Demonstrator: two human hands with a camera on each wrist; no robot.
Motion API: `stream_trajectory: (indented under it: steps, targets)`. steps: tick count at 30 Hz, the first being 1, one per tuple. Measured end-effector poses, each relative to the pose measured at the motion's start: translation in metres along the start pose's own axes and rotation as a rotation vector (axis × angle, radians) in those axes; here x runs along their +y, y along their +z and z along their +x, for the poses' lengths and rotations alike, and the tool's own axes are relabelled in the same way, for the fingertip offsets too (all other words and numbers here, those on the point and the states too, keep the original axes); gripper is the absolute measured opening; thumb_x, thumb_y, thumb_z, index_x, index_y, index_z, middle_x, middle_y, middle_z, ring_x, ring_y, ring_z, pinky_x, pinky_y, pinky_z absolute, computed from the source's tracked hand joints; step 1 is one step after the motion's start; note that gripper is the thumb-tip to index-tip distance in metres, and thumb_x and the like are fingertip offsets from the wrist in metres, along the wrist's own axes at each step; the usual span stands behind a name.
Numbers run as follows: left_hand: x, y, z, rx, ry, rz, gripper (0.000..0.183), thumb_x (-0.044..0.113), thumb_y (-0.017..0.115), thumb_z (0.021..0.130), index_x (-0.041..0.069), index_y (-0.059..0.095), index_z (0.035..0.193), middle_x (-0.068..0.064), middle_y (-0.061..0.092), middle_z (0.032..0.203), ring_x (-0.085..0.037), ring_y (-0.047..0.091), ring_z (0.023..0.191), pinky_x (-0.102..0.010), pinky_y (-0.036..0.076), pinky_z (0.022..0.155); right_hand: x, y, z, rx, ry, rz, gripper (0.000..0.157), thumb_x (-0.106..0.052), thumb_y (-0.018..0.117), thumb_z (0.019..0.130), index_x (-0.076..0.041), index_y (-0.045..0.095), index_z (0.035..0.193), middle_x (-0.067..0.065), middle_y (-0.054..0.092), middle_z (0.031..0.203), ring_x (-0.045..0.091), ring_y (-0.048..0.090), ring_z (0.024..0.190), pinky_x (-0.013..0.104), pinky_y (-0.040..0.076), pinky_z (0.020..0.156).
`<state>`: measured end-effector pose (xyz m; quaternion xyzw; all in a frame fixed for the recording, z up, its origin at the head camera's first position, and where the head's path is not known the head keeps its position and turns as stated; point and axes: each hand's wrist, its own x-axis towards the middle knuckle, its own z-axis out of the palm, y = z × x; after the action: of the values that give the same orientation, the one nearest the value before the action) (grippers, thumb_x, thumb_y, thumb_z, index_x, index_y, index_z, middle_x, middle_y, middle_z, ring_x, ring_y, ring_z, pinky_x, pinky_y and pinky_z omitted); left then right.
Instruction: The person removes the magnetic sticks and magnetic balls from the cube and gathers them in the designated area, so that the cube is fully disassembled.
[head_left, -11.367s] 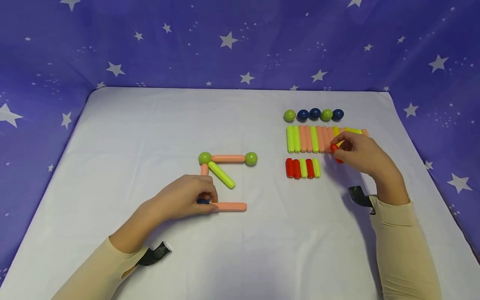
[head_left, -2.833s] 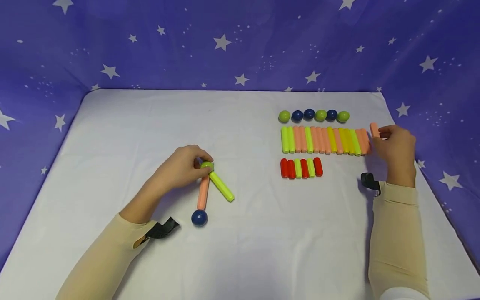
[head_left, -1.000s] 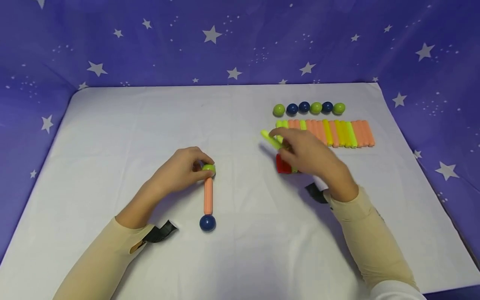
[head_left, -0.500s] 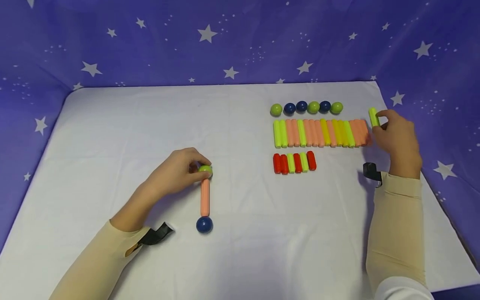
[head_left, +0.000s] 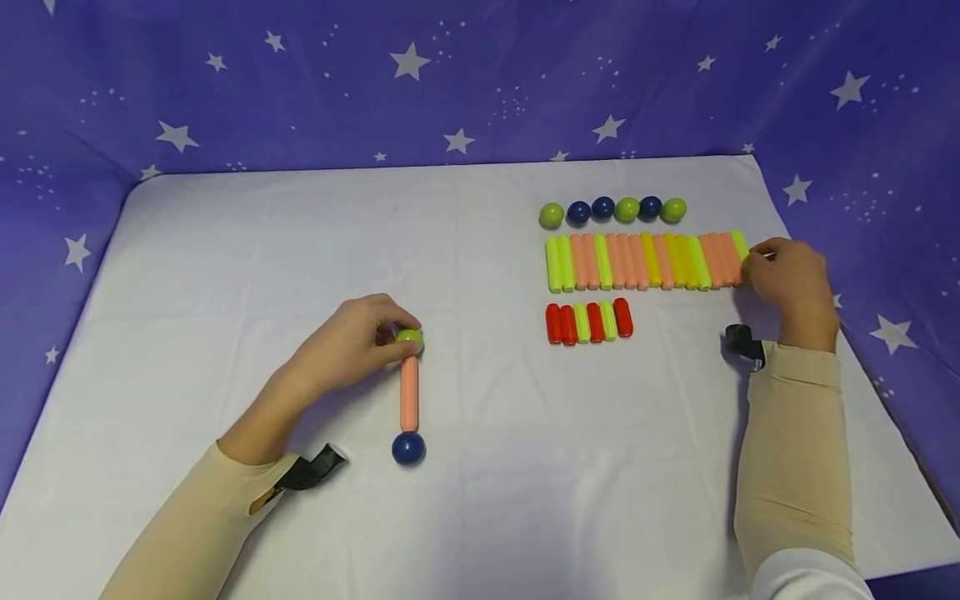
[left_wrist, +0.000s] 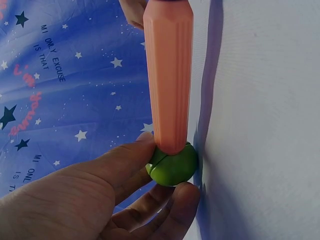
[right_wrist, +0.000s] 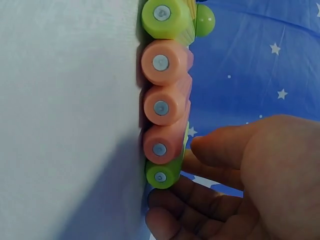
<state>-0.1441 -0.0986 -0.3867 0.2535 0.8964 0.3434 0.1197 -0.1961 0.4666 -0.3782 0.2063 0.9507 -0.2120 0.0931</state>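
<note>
My left hand [head_left: 348,346] pinches a green ball [head_left: 409,337] between thumb and fingers. A salmon magnetic building rod [head_left: 409,393] runs from that ball towards me, with a dark blue ball [head_left: 408,448] at its near end. At the far right, my right hand [head_left: 791,279] has its fingertips round a yellow-green magnetic building rod [head_left: 739,242], which lies last in a long row of salmon, yellow and yellow-green rods [head_left: 622,260]. In the right wrist view, this yellow-green rod [right_wrist: 159,176] lies against a salmon rod [right_wrist: 159,149], and metal discs show in the rod ends.
Behind the rods is a line of green and blue balls [head_left: 603,207]. In front lies a line of short red and yellow-green rods [head_left: 596,322]. A white cloth [head_left: 480,517] covers the table, and a purple star-patterned curtain [head_left: 315,83] stands behind and at the sides.
The longer yellow-green rod has come off the left-hand ball and now lies at the row's right end. Earlier, another ball and salmon rods left the left-hand build. My left hand has barely moved lately.
</note>
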Motion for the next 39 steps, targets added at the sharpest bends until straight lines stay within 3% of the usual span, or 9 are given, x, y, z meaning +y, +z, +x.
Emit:
stream_trajectory:
  steps: [10, 16, 23, 27, 31, 34, 39]
  targets:
    - [0.0, -0.001, -0.001, 0.002, 0.006, 0.005, 0.023, 0.021, 0.076, 0.087, 0.01, 0.073, 0.107, 0.003, 0.064, 0.094, -0.013, 0.056, 0.077, -0.032, 0.047, 0.066, -0.008, 0.002, -0.001, -0.036, 0.024, -0.037, 0.068, -0.051, 0.04, 0.096, 0.004, 0.044, 0.138, 0.031, 0.043, 0.13, 0.048, 0.04, 0.111, 0.067, 0.037, 0.09]
    - [-0.002, -0.002, -0.002, 0.005, 0.023, 0.023, 0.021, 0.02, 0.076, 0.086, 0.01, 0.073, 0.105, 0.003, 0.063, 0.09, -0.013, 0.055, 0.073, -0.031, 0.046, 0.063, -0.016, 0.007, -0.004, -0.05, -0.066, -0.064, 0.067, -0.052, 0.04, 0.097, 0.005, 0.049, 0.131, 0.031, 0.048, 0.125, 0.047, 0.044, 0.106, 0.064, 0.04, 0.085]
    - [-0.003, -0.005, -0.003, -0.01, 0.056, 0.021, 0.026, 0.019, 0.076, 0.086, 0.008, 0.071, 0.109, 0.001, 0.062, 0.093, -0.015, 0.055, 0.076, -0.031, 0.046, 0.067, -0.04, 0.002, -0.016, -0.1, -0.062, -0.117, 0.074, -0.054, 0.04, 0.097, 0.006, 0.041, 0.14, 0.034, 0.045, 0.129, 0.049, 0.044, 0.107, 0.066, 0.041, 0.083]
    - [-0.003, -0.008, -0.004, -0.061, 0.073, 0.007, 0.029, 0.015, 0.073, 0.085, 0.008, 0.07, 0.113, -0.002, 0.061, 0.097, -0.017, 0.054, 0.077, -0.032, 0.045, 0.068, -0.069, -0.006, -0.036, -0.035, -0.188, -0.137, 0.07, -0.047, 0.041, 0.098, 0.006, 0.039, 0.143, 0.034, 0.048, 0.127, 0.05, 0.047, 0.107, 0.065, 0.041, 0.081]
    - [-0.008, -0.013, -0.005, -0.074, 0.055, 0.006, 0.026, 0.015, 0.071, 0.086, 0.009, 0.071, 0.112, -0.002, 0.061, 0.097, -0.018, 0.053, 0.076, -0.033, 0.045, 0.068, -0.113, -0.004, -0.067, -0.009, -0.345, -0.152, 0.059, -0.039, 0.045, 0.099, 0.003, 0.045, 0.14, 0.033, 0.051, 0.125, 0.049, 0.048, 0.107, 0.064, 0.043, 0.081]
    - [-0.013, -0.019, -0.006, -0.05, -0.018, 0.063, 0.023, 0.019, 0.071, 0.088, 0.009, 0.071, 0.108, -0.003, 0.06, 0.094, -0.018, 0.052, 0.077, -0.034, 0.043, 0.069, -0.145, 0.009, -0.095, -0.04, -0.485, -0.165, 0.05, -0.031, 0.051, 0.099, 0.003, 0.049, 0.136, 0.03, 0.054, 0.122, 0.045, 0.051, 0.107, 0.061, 0.044, 0.083]
    - [-0.011, -0.031, -0.015, -0.066, -0.215, 0.241, 0.026, 0.033, 0.069, 0.09, 0.007, 0.069, 0.094, -0.005, 0.059, 0.083, -0.021, 0.051, 0.072, -0.035, 0.042, 0.064, -0.186, 0.051, -0.14, -0.166, -0.759, -0.169, 0.041, -0.023, 0.06, 0.095, 0.0, 0.056, 0.129, 0.019, 0.06, 0.119, 0.032, 0.057, 0.103, 0.05, 0.047, 0.087]
